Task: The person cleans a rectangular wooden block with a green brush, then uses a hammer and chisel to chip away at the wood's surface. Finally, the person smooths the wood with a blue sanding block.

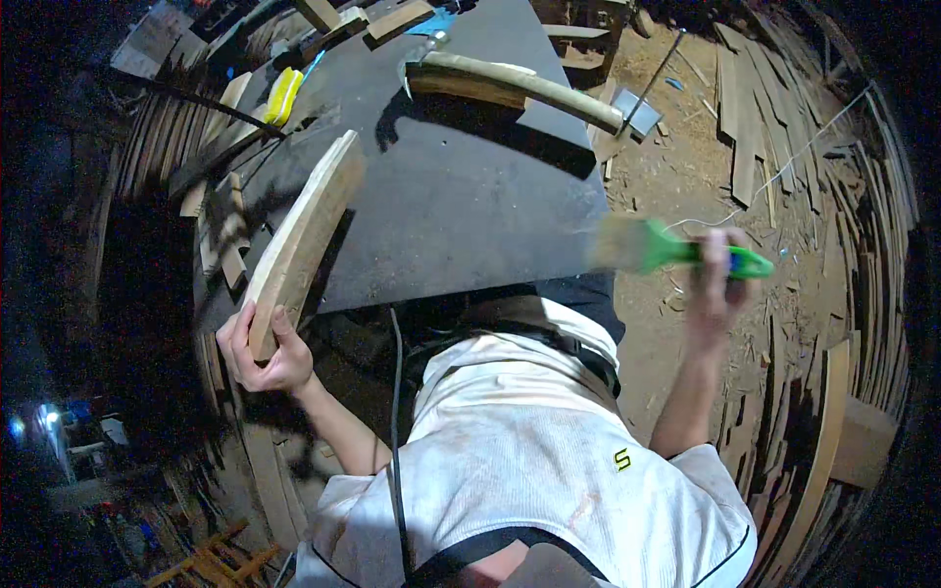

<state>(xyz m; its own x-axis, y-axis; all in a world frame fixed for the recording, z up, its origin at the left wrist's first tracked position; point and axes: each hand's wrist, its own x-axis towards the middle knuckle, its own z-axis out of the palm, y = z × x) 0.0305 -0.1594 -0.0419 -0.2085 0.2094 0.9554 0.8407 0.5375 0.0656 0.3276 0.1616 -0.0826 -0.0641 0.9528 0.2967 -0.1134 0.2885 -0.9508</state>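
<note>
My left hand [265, 348] grips the lower end of a pale, slightly curved wooden piece [304, 235] that stands out over the left part of the dark tabletop [461, 216]. My right hand [722, 284] is closed round the green handle of a wide paintbrush [667, 250], whose pale bristles are blurred over the right front edge of the table. A hammer [520, 88] with a long wooden handle lies across another wood piece [470, 94] at the far side of the tabletop. A yellow block-shaped object [283, 96] sits at the upper left.
Wood offcuts [392, 22] lie along the back of the table, others [230, 230] at its left. Stacks of planks [760, 118] line the right side, with chips on the dirt floor [657, 147]. A dark cable [397, 431] runs down near my left arm.
</note>
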